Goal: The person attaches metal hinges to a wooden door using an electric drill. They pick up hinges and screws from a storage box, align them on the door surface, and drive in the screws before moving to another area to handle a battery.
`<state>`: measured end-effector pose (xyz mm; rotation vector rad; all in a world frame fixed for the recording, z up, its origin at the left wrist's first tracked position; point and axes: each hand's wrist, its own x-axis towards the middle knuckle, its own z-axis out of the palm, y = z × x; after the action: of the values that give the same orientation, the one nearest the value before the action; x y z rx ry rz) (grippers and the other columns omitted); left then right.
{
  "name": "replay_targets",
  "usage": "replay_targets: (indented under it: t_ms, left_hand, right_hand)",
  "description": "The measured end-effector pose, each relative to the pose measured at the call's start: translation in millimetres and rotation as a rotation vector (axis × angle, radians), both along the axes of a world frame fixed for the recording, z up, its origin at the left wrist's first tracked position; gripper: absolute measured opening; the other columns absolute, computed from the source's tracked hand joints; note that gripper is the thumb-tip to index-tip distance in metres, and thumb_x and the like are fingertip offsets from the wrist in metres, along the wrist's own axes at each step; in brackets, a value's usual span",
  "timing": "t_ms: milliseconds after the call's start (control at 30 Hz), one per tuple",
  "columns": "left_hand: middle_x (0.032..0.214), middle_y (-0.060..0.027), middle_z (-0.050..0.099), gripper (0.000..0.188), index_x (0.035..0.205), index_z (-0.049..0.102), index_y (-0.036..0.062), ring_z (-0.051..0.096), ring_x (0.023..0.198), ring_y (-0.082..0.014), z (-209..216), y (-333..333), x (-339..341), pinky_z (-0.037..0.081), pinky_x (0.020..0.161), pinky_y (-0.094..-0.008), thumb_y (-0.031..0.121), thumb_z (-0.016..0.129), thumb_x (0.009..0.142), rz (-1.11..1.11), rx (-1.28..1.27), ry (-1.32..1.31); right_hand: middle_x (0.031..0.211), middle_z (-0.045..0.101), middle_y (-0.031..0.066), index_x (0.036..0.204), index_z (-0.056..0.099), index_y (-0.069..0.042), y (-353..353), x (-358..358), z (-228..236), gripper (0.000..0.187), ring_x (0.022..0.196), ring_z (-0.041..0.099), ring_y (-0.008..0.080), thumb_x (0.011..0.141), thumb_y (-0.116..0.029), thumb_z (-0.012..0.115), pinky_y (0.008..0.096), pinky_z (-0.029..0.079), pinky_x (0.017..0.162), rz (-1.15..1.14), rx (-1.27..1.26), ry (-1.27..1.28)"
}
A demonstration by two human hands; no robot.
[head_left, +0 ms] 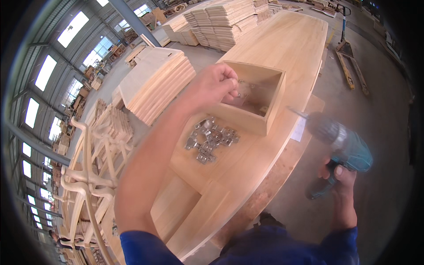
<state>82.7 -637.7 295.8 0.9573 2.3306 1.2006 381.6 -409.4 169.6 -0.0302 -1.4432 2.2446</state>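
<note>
My left hand (218, 84) hangs over the near left side of an open wooden box (251, 120), its fingers curled and pinched. Anything between the fingertips is too small or hidden to make out. Inside the box lie a few small metal pieces. A pile of silvery metal fittings (214, 138), perhaps hinges or brackets, rests on the wood just in front of the box. Off the right edge of the work surface, my right hand (342, 176) grips a teal cordless drill (357, 152) by its handle. Its long bit points left toward the wooden surface.
The box stands on a long, curved wooden panel (287, 39) with a white paper label (298, 129) at its right edge. Stacked boards (154, 84) and curved wooden frames (86, 176) stand left. More stacks (221, 24) are behind; a pallet jack (346, 62) is at far right.
</note>
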Motion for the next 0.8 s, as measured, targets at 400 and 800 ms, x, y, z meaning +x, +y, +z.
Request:
replay_targets:
  t_ms: [400,800]
  left_hand:
    - [0.09,-0.0097,0.068,0.014,0.108,0.064,0.0002,0.068,0.083,-0.02,15,-184,126,0.058,0.077,-0.0368,0.006,0.065,0.096,0.08,0.522,-0.414]
    - [0.085,-0.0095,0.071,0.016,0.099,0.068,-0.0048,0.071,0.075,-0.016,6,-332,200,0.058,0.072,-0.0295,0.01,0.067,0.095,0.265,0.34,0.011]
  right_hand:
    - [0.092,0.068,0.0162,0.113,0.06,0.004,-121,-47,22,0.052,0.067,0.066,0.0212,0.08,-0.027,0.084,0.0351,0.058,0.06,0.334,0.094,0.115]
    - [0.099,0.067,0.0121,0.121,0.059,0.002,-227,-37,16,0.067,0.07,0.064,0.0177,0.076,-0.038,0.087,0.03,0.052,0.061,0.392,0.357,0.076]
